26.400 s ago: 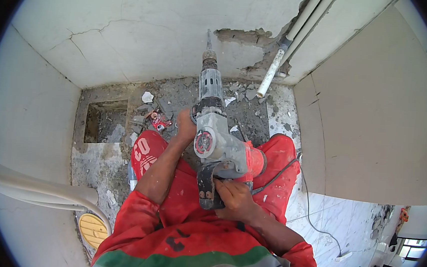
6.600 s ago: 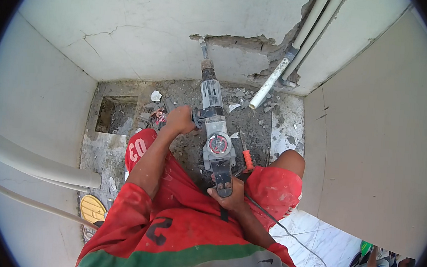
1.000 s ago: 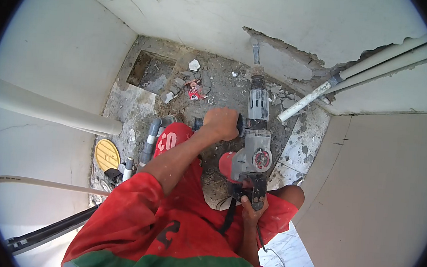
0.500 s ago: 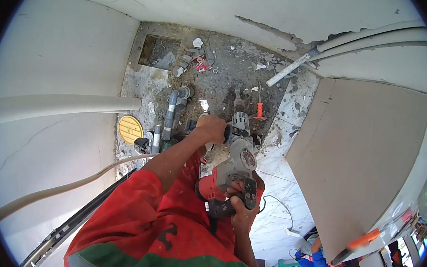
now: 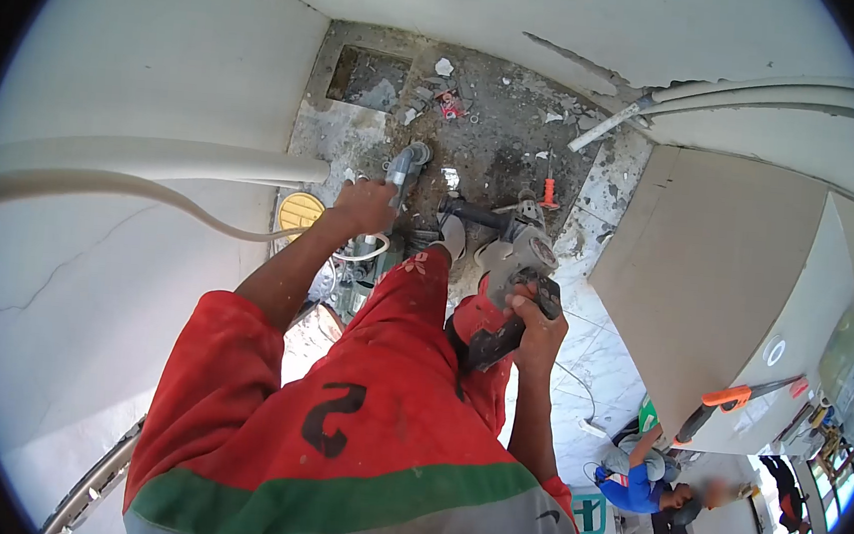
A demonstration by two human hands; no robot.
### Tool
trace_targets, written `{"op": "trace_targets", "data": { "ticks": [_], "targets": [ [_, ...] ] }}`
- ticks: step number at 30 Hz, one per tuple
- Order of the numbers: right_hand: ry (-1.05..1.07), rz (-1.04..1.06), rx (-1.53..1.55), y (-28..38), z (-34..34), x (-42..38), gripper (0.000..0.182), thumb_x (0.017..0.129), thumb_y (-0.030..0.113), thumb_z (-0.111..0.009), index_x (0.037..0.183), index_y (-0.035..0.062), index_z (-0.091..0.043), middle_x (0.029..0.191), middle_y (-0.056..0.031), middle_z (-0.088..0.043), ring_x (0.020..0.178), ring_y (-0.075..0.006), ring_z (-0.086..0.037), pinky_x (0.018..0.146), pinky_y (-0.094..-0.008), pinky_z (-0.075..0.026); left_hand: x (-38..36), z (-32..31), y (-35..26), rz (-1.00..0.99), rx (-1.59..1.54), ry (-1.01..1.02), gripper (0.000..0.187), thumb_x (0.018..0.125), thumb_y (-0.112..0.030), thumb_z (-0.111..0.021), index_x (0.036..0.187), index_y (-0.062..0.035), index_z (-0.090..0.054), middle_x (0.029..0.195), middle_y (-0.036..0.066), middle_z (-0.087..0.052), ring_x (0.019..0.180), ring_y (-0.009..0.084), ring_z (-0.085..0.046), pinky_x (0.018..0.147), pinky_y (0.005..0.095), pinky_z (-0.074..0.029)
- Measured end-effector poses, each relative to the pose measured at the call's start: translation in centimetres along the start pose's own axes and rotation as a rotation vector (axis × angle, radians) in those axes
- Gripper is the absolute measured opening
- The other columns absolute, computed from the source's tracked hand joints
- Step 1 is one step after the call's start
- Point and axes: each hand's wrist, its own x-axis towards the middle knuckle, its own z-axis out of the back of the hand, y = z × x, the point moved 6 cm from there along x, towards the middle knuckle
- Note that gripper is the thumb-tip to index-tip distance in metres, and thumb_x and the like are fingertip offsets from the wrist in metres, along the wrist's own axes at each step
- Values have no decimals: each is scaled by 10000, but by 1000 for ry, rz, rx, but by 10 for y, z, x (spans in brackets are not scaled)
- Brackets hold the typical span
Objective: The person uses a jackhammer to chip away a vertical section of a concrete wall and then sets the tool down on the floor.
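My right hand is wrapped round the rear handle of a red and grey demolition hammer, which is held near my legs. The tool's black side handle points left with no hand on it. My left hand is beside the grey pipe elbow, with a pale hose loop near the wrist. Its fingers are bunched, and what they hold is too hidden to name. An orange-handled chisel stands or lies on the broken floor beyond the hammer.
A yellow round cover lies by the left wall, under a beige hose. White pipes run along the back right. A large beige box stands right. Another person in blue is at lower right, near a saw.
My left hand has left the hammer's side handle and moved left to the grey pipe. The hammer has shifted back and tilted, still in my right hand. The view has moved too.
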Motion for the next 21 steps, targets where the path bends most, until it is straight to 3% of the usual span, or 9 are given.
{"op": "trace_targets", "data": {
  "ticks": [5, 8, 11, 14, 16, 17, 19, 20, 21],
  "targets": [
    [-39, -57, 154, 8, 25, 15, 278, 797, 58, -650, 1051, -35, -587, 952, -151, -661, 798, -246, -655, 683, -366, -558, -81, -10, 66, 43, 160, 334, 507, 797, -470, -653, 1179, -138, -626, 1150, 122, -649, 1082, 315, -615, 927, 472, -467],
    [-29, -94, 147, 27, 38, 30, 226, 794, 9, -641, 1009, -14, -575, 943, -154, -656, 754, -219, -647, 629, -334, -546, -136, -11, 82, 46, 111, 442, 645, 760, -683, -590, 1094, -138, -676, 1074, 112, -678, 1082, 293, -617, 905, 455, -465],
    [23, -91, 102, 35, 66, 60, 224, 806, 76, -640, 1000, -24, -589, 925, -148, -655, 785, -235, -639, 657, -364, -544, -187, -39, 96, -40, 459, 514, 719, 717, -787, -539, 1051, -173, -703, 1015, 66, -683, 1059, 261, -600, 918, 442, -405],
    [21, -113, 46, 49, 95, 76, 258, 812, 121, -635, 1012, -38, -600, 913, -134, -645, 792, -248, -628, 694, -390, -535, -241, -79, 141, 5, 608, 538, 556, 681, -647, -704, 977, -177, -733, 1004, 6, -704, 998, 213, -623, 879, 434, -387],
    [4, -101, -8, 65, 101, 76, 258, 810, 118, -637, 1011, -41, -602, 909, -127, -641, 789, -247, -625, 697, -388, -531, -279, -111, 188, 129, 803, 522, 233, 830, -369, -655, 971, -204, -740, 987, -5, -717, 1010, 180, -625, 919, 452, -334],
    [-4, -103, -30, 69, 105, 78, 253, 803, 114, -640, 1000, -40, -607, 894, -119, -640, 785, -239, -626, 677, -380, -528, -298, -95, 191, 231, 745, 536, 175, 862, -258, -608, 959, -206, -744, 954, 3, -725, 985, 185, -639, 924, 446, -317],
    [21, -129, -67, 67, 123, 91, 251, 795, 108, -641, 995, -40, -611, 882, -115, -640, 776, -231, -624, 668, -373, -527, -334, -109, 237, 377, 775, 475, 173, 845, -248, -611, 927, -178, -747, 894, 30, -725, 890, 189, -653, 903, 438, -316],
    [34, -141, -87, 66, 129, 95, 250, 790, 105, -641, 992, -40, -613, 876, -113, -640, 771, -228, -624, 664, -369, -526, -355, -118, 266, 468, 799, 554, 171, 844, -243, -606, 905, -163, -745, 855, 35, -716, 823, 200, -649, 894, 436, -318],
    [6, -104, -160, 66, 132, 96, 252, 813, 207, -619, 945, -8, -633, 777, -90, -629, 665, -230, -599, 613, -364, -511, -377, -129, 294, 563, 818, 597, 166, 845, -232, -601, 892, -157, -742, 830, 38, -706, 749, 214, -644, 887, 442, -322]
  ]
}}
